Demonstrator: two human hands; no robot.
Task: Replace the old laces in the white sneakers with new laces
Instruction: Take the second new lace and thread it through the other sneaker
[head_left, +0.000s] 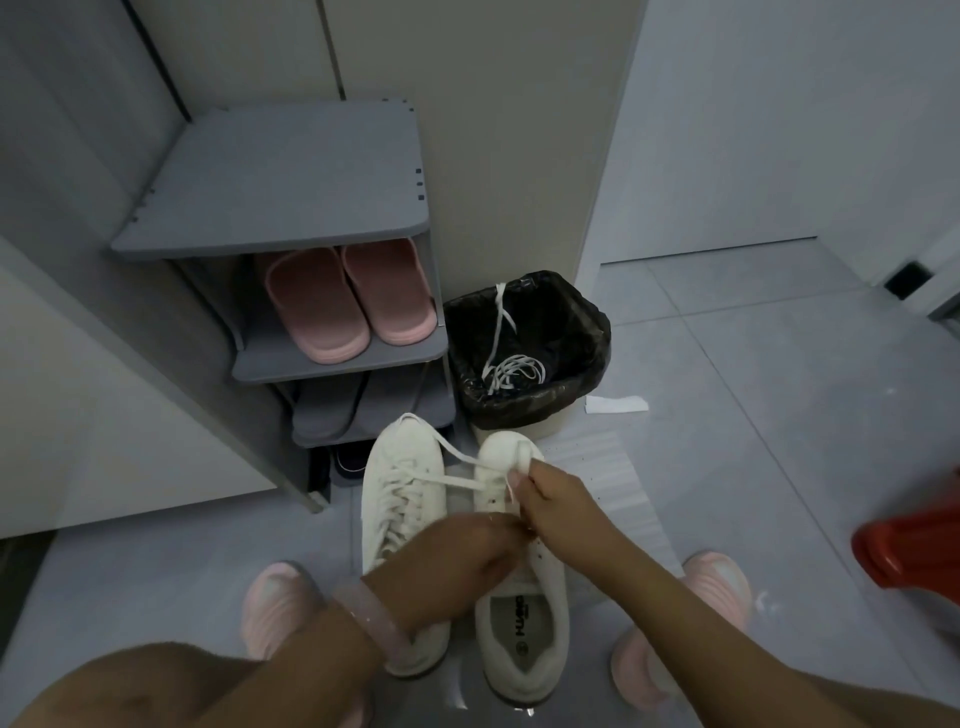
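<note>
Two white sneakers stand side by side on the floor, toes pointing away from me. The left sneaker (402, 493) is laced. Over the right sneaker (522, 623), my right hand (553, 493) pinches a white lace (462, 470) that runs across from the left sneaker's toe. My left hand (467, 561) reaches over the right sneaker's eyelets, fingers curled at the lace there; the exact hold is hidden. Old white laces (511, 371) lie in a black-lined bin (592, 332).
A grey shoe rack (270, 208) stands behind the sneakers with pink slippers (348, 306) on a shelf. White corrugated sheet (613, 478) lies under the right sneaker. A paper scrap (615, 404) is beside the bin, a red object (909, 551) at right. My pink-slippered feet flank the sneakers.
</note>
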